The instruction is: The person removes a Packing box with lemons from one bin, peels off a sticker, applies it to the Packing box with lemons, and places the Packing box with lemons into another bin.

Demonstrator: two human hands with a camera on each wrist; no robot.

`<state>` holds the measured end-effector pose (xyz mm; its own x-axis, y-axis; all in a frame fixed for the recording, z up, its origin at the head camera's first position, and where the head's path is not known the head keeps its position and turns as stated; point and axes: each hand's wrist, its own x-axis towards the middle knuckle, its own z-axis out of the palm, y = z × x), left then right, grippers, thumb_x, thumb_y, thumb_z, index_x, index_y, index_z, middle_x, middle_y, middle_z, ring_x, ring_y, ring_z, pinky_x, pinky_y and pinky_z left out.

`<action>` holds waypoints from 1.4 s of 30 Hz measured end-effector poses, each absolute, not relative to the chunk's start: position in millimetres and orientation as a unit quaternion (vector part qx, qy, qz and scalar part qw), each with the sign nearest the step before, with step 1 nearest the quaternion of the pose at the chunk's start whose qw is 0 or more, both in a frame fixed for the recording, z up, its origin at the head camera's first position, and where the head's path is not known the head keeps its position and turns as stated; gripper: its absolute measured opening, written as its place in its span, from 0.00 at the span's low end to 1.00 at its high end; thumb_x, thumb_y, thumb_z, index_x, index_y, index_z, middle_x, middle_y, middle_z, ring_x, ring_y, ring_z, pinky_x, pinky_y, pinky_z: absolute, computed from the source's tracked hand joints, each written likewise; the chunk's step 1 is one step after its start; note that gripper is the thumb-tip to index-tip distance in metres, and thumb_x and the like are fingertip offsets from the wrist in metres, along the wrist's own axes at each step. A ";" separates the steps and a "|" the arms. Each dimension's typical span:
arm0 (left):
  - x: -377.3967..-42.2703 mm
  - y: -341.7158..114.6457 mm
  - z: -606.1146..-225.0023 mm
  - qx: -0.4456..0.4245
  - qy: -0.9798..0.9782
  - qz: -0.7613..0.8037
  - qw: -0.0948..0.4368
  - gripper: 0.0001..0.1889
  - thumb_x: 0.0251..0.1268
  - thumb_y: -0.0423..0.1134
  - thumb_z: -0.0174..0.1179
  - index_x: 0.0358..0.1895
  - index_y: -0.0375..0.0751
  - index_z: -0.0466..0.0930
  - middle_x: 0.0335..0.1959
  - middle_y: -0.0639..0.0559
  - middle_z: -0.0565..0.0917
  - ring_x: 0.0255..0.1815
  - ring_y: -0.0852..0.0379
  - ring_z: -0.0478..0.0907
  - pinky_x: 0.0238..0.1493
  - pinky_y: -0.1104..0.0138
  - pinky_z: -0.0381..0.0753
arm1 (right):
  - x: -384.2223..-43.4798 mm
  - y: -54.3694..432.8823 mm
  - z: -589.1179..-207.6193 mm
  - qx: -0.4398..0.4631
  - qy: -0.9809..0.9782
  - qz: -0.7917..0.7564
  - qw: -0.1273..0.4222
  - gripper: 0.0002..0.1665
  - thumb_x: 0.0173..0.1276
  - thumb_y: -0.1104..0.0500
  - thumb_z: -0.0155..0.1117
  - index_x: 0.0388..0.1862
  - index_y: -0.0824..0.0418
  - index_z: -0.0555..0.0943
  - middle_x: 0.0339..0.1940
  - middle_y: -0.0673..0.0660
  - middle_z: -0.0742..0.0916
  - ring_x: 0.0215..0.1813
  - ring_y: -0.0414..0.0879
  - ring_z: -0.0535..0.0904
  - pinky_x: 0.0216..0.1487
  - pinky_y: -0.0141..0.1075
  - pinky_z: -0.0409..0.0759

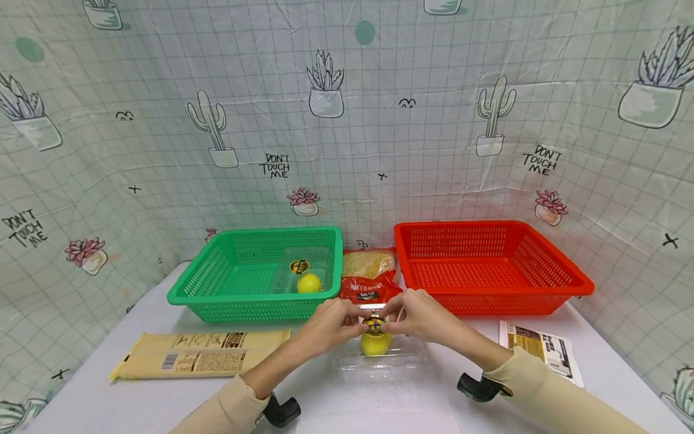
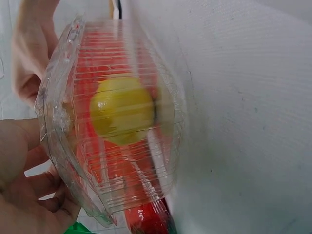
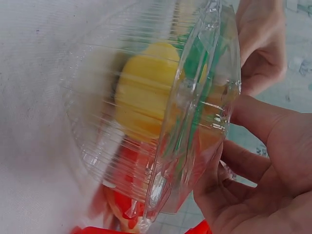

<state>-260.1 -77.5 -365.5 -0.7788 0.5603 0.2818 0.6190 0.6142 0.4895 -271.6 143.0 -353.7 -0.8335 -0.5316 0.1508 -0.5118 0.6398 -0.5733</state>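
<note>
A clear plastic clamshell box (image 1: 401, 354) with ribbed sides stands on the table in front of me. Through its wall shows a yellow, lemon-like fruit (image 2: 122, 109). Over the lid is a round black-and-yellow sticker (image 1: 374, 326). My left hand (image 1: 331, 325) pinches at the sticker's left side with thumb and forefinger. On the opposite side my right hand (image 1: 420, 316) does likewise, thumb and forefinger at the sticker's right edge. Both wrist views show bent fingers close against the lid; the fingertips are partly hidden behind the clear plastic.
A green basket (image 1: 255, 307) at back left holds another clear box (image 1: 282, 271) with a yellow fruit (image 1: 309, 283). At back right stands a red basket (image 1: 488, 298). Between them lies a red food bag (image 1: 368, 283). Beige packs (image 1: 211, 355) lie left, a white packet (image 1: 542, 352) right.
</note>
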 end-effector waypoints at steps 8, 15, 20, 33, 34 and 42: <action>-251.3 -80.4 -370.8 -0.310 -0.911 -0.254 0.094 0.14 0.61 0.42 0.68 0.50 0.45 0.87 0.29 0.55 0.82 0.33 0.58 0.74 0.33 0.74 0.68 | -260.6 144.0 -355.1 -0.261 0.938 -0.223 -0.048 0.21 0.54 0.46 0.77 0.45 0.53 0.87 0.38 0.49 0.86 0.36 0.42 0.76 0.31 0.32 0.72; -242.9 -83.3 -373.3 -0.274 -0.921 -0.234 0.148 0.29 0.58 0.48 0.70 0.63 0.45 0.77 0.58 0.47 0.80 0.54 0.51 0.78 0.47 0.58 0.81 | -256.6 147.9 -357.1 -0.229 0.954 -0.185 -0.059 0.38 0.54 0.37 0.74 0.60 0.54 0.80 0.52 0.56 0.83 0.47 0.48 0.80 0.41 0.45 0.78; -243.5 -83.8 -372.2 -0.267 -0.929 -0.234 0.104 0.36 0.62 0.51 0.66 0.71 0.42 0.68 0.72 0.43 0.70 0.68 0.39 0.72 0.59 0.40 0.76 | -257.1 150.8 -360.5 -0.240 0.949 -0.202 -0.037 0.41 0.58 0.35 0.69 0.63 0.59 0.78 0.65 0.66 0.79 0.64 0.64 0.77 0.58 0.69 0.71; -250.7 -82.1 -368.6 -0.293 -0.929 -0.198 0.109 0.21 0.66 0.45 0.64 0.59 0.42 0.80 0.55 0.48 0.84 0.59 0.46 0.80 0.57 0.48 0.79 | -263.8 147.4 -368.9 -0.254 0.943 -0.197 -0.083 0.24 0.62 0.42 0.70 0.51 0.54 0.82 0.51 0.53 0.86 0.46 0.49 0.84 0.47 0.48 0.82; -251.2 -80.7 -367.6 -0.297 -0.929 -0.188 0.115 0.19 0.66 0.45 0.64 0.57 0.42 0.81 0.52 0.48 0.85 0.55 0.48 0.81 0.54 0.52 0.81 | -264.4 145.7 -368.7 -0.251 0.945 -0.188 -0.088 0.23 0.62 0.42 0.70 0.49 0.54 0.83 0.49 0.52 0.86 0.40 0.47 0.84 0.40 0.43 0.82; -255.7 -70.8 -366.0 -0.304 -0.930 -0.139 0.156 0.13 0.63 0.43 0.66 0.47 0.41 0.85 0.36 0.50 0.83 0.33 0.56 0.79 0.32 0.71 0.79 | -267.7 130.4 -363.5 -0.213 0.963 -0.122 -0.109 0.22 0.58 0.39 0.72 0.38 0.54 0.81 0.33 0.47 0.84 0.22 0.41 0.70 0.21 0.31 0.71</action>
<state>-255.7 -70.8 -366.0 -0.7670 0.5210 0.3746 0.6080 0.7767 0.1646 -267.7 130.4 -363.5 -0.8855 -0.3843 0.2612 -0.4371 0.8796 -0.1878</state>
